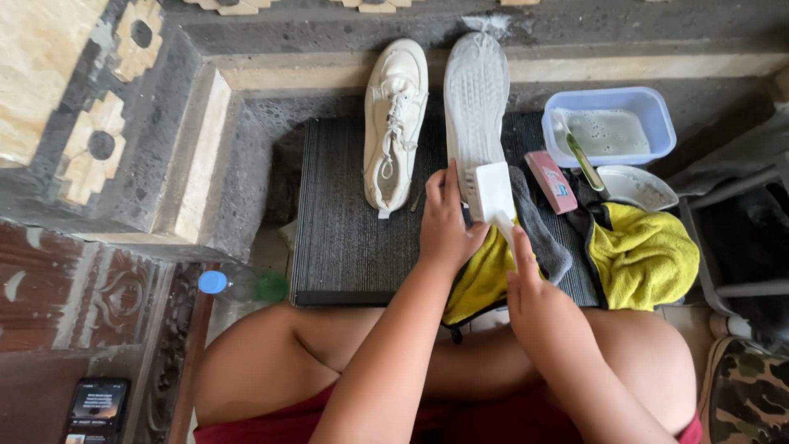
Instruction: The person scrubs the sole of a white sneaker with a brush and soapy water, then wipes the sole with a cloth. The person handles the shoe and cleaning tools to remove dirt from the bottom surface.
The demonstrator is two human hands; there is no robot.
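One blue tub [657, 107] of soapy water [612, 131]

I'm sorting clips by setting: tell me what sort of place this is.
Probably a home doorstep or porch: a carved stone step, a ribbed dark mat on the floor, and a tub of soapy water.

home doorstep (outdoors), carved stone step [205, 156], ribbed doormat [337, 222], wash tub [608, 123]

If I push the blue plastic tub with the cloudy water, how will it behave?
The blue rectangular plastic tub looks partly filled with cloudy water, so it is probably heavy for its size and may slosh. A green-handled brush leans over its rim and might slip. It would likely slide, not tip.
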